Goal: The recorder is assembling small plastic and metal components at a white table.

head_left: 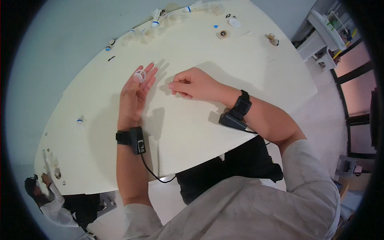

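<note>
My left hand (135,93) is turned palm up over the table, its fingers stretched out. Between its thumb and fingers rests a small round piece (140,75), clear and whitish; its exact kind is too small to tell. To the right of it, my right hand (191,84) is closed, thumb and forefinger pressed together. Whether anything tiny is in that pinch cannot be seen. The two hands are apart, both above the white table (192,132).
Shuttlecocks (157,20) and clear cups lie along the far edge. A small round part (223,34), a white disc (235,22) and brownish pieces (273,39) are at the far right. A blue-banded cork (79,121) sits left. Another person (52,204) works at the lower left.
</note>
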The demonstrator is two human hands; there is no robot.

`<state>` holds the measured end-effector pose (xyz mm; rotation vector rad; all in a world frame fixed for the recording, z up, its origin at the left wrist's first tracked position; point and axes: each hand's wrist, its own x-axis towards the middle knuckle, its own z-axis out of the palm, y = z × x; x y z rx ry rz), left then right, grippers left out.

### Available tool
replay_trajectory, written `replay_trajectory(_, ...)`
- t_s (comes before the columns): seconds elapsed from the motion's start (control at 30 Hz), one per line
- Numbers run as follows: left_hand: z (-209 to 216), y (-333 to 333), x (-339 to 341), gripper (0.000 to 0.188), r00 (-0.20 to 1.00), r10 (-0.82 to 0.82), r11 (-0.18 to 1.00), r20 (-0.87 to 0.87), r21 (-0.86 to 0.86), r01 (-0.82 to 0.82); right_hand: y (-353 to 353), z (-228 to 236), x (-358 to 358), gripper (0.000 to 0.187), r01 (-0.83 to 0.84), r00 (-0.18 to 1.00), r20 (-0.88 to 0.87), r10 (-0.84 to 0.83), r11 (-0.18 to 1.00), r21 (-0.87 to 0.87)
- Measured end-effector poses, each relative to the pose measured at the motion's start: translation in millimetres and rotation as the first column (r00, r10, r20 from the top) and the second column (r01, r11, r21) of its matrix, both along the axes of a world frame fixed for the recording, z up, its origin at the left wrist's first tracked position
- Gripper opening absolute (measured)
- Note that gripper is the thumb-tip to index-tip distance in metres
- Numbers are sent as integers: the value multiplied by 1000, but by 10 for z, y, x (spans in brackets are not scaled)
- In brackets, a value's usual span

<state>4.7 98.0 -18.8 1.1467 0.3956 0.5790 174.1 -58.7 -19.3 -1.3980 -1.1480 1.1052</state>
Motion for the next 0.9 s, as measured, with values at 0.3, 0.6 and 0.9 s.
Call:
replay_trajectory(0.3, -134, 95, -15, 43, 997, 56, 998, -58, 29, -54, -20, 27, 22, 34, 11, 996, -87, -13, 1000, -19)
replay_trajectory(0.6, -168, 102, -7, 40, 995, 93, 995, -23, -26, -94, -29, 40, -1, 34, -1, 998, -69, -1, 1000, -24)
replay_trajectory(0.9, -205, 160, -65, 33, 998, 58, 998, 18, -19, -57, -33, 29, -8, 31, 51, 994, -95, -50, 999, 7)
